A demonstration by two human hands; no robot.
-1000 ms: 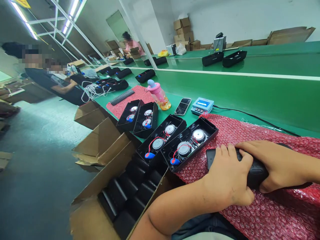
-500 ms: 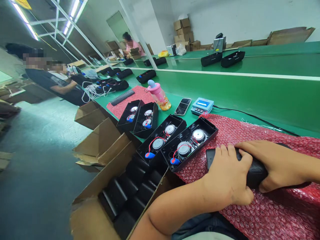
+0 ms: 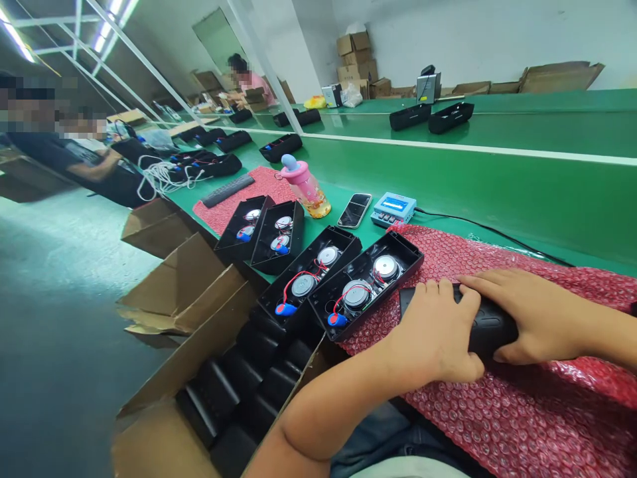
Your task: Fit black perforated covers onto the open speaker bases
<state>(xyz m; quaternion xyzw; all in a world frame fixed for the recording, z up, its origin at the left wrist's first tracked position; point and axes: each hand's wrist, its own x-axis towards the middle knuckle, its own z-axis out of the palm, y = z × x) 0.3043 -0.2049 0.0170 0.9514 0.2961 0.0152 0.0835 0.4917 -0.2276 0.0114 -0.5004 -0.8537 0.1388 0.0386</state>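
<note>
A black speaker case (image 3: pixel 490 328) lies on red bubble wrap (image 3: pixel 552 425), its smooth side up with button shapes on it. My left hand (image 3: pixel 435 335) is wrapped over its left end. Across its right part my right hand (image 3: pixel 537 315) is closed, thumb on the near side. Both hands cover much of the case. Just left of them sits an open speaker shell (image 3: pixel 409 262) with two round drivers, red wires and a blue battery. A similar open shell (image 3: pixel 348 244) stands beside it.
Farther left are two more open shells (image 3: pixel 293 229). Behind them stand a pink bottle (image 3: pixel 311 192), a phone (image 3: pixel 354 211) and a light-blue device (image 3: pixel 394 207) with a cable. A cardboard box (image 3: pixel 169 372) of black cases is below left. Co-workers (image 3: pixel 64 146) sit farther along the bench.
The view has shifted slightly, moving the bench things leftward. Both hands stay on the speaker case, which now shows its button shapes between them.
</note>
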